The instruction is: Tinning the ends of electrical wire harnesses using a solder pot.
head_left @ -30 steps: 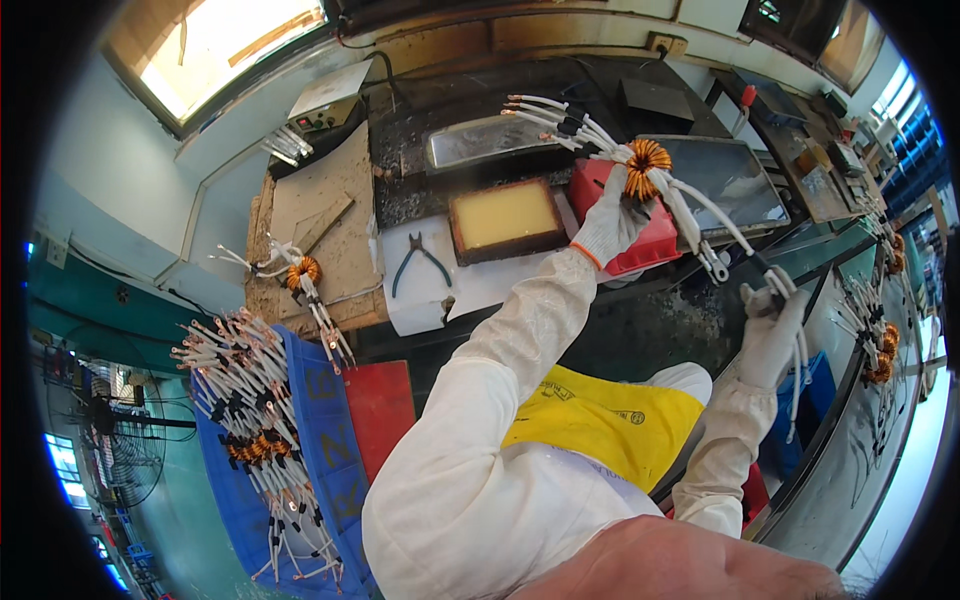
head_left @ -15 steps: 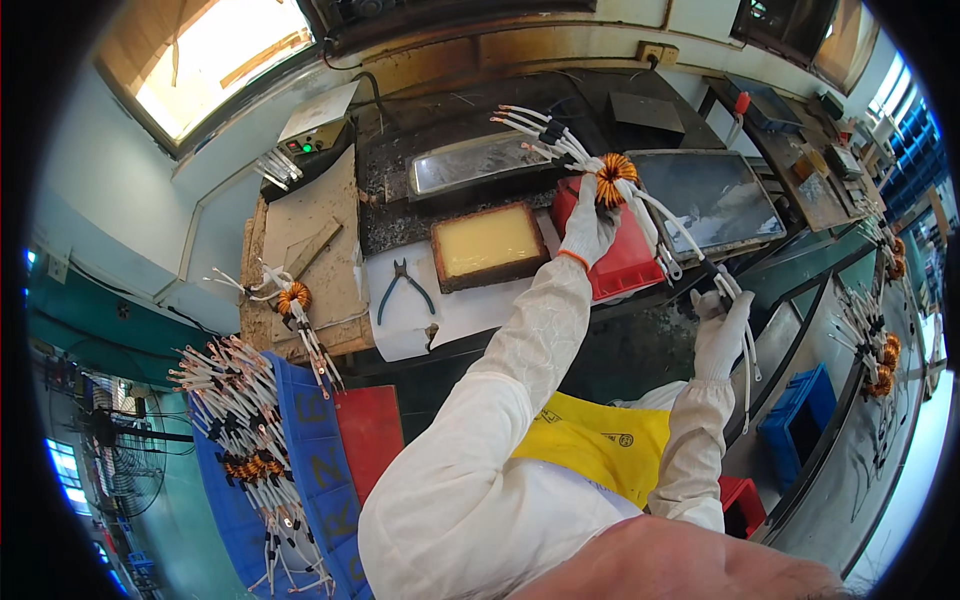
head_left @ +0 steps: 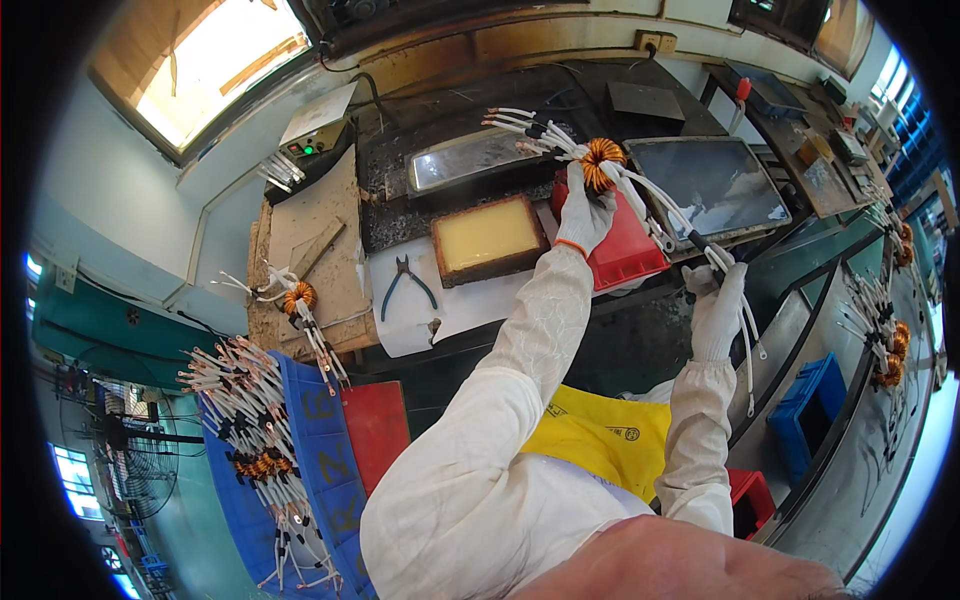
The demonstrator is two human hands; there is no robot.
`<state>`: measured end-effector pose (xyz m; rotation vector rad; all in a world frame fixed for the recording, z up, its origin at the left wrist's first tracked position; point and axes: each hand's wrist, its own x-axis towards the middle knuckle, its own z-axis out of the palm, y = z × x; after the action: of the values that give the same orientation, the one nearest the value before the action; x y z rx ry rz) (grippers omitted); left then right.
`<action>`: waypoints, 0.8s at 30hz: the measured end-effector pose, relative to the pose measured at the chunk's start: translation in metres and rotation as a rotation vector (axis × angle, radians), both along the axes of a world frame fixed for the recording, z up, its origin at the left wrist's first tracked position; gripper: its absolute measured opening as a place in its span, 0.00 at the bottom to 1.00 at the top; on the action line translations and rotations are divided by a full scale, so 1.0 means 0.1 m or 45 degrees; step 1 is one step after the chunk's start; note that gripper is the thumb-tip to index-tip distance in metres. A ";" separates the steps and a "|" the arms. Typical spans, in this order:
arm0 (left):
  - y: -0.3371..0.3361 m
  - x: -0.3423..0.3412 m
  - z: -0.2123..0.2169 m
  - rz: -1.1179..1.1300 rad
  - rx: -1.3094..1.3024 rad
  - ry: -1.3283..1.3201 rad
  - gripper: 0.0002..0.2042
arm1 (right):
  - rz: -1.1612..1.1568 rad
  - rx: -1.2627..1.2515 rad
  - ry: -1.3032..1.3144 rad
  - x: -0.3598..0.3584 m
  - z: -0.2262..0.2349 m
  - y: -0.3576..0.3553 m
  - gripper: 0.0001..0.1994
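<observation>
A: What's in hand right now?

B: One copper coil [head_left: 603,160], I'd say, being handled with its white wires [head_left: 668,200] stretched out. It's held up above and to the right of the yellow-filled tray [head_left: 498,269].

A: And the fingers?

B: The left hand [head_left: 587,215] has its fingers closed on the coil from below. The right hand [head_left: 716,305], well to the right of the tray, has its fingers curled around the wires, and their loose ends hang past it.

A: What does the next move call for?

B: In my judgement, two steady grips, so the wires don't swing into the red bin [head_left: 628,250] just right of the tray.

A: What else is on the surface [head_left: 395,205]?

B: Pliers [head_left: 403,268] lie just left of the tray, a long shiny pan [head_left: 480,189] sits behind it, and a spare coil [head_left: 300,297] rests well to its left.

A: And the room?

B: Left of the tray and lower, a blue crate [head_left: 328,455] is heaped with more coils; beyond that stands a fan [head_left: 115,432]. A bright window [head_left: 205,65] is behind the tray, to its left.
</observation>
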<state>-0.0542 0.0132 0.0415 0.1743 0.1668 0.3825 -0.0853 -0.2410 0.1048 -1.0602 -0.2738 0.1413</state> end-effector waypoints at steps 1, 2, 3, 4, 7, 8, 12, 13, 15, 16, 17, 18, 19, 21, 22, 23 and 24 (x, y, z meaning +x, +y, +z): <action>0.00 0.01 0.00 -0.002 0.000 -0.005 0.20 | 0.020 0.004 -0.016 0.00 0.02 0.00 0.27; 0.01 0.01 0.00 0.003 -0.003 -0.013 0.20 | 0.021 0.005 -0.012 0.00 0.04 0.02 0.27; 0.02 0.02 0.00 0.008 -0.007 -0.022 0.19 | -0.018 -0.034 0.005 -0.01 0.07 0.05 0.26; 0.03 0.03 0.00 0.009 -0.006 -0.020 0.19 | -0.057 -0.073 0.020 -0.01 0.10 0.07 0.26; 0.04 0.04 0.02 0.028 -0.038 -0.030 0.20 | -0.045 -0.061 -0.012 0.02 0.12 0.11 0.27; 0.03 0.03 0.01 0.021 -0.047 -0.030 0.20 | -0.048 -0.063 -0.010 0.01 0.12 0.11 0.27; 0.02 0.02 0.02 0.051 0.015 -0.097 0.25 | -0.002 -0.117 -0.060 -0.02 0.14 0.14 0.27; 0.02 0.01 0.02 0.049 0.014 -0.098 0.25 | 0.010 -0.140 -0.085 -0.03 0.16 0.15 0.27; 0.03 0.00 0.00 0.068 0.045 -0.133 0.25 | 0.008 -0.158 -0.090 -0.07 0.19 0.19 0.27; 0.04 -0.01 -0.01 0.069 0.045 -0.135 0.25 | 0.004 -0.175 -0.094 -0.10 0.22 0.21 0.27; 0.05 -0.01 -0.02 0.059 -0.003 -0.167 0.24 | 0.006 -0.175 -0.096 -0.12 0.24 0.23 0.27; 0.06 -0.01 -0.02 0.049 -0.050 -0.199 0.24 | 0.028 -0.187 -0.123 -0.13 0.26 0.24 0.27; 0.06 -0.02 -0.03 0.051 -0.049 -0.202 0.24 | 0.052 -0.198 -0.151 -0.14 0.27 0.25 0.27; 0.03 -0.02 0.00 0.098 -0.067 -0.244 0.25 | 0.067 -0.219 -0.177 -0.13 0.26 0.25 0.28; 0.02 -0.04 0.00 0.098 -0.067 -0.246 0.25 | 0.085 -0.240 -0.201 -0.12 0.25 0.26 0.28; 0.01 -0.05 0.02 0.098 -0.102 -0.262 0.25 | 0.085 -0.239 -0.203 -0.14 0.28 0.27 0.28; 0.01 -0.06 0.05 0.098 -0.137 -0.277 0.26 | 0.070 -0.264 -0.205 -0.17 0.32 0.29 0.28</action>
<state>-0.0600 0.0141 0.0462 0.0196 -0.0210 0.4652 -0.1027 -0.2115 0.1373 -1.2730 -0.4413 0.1356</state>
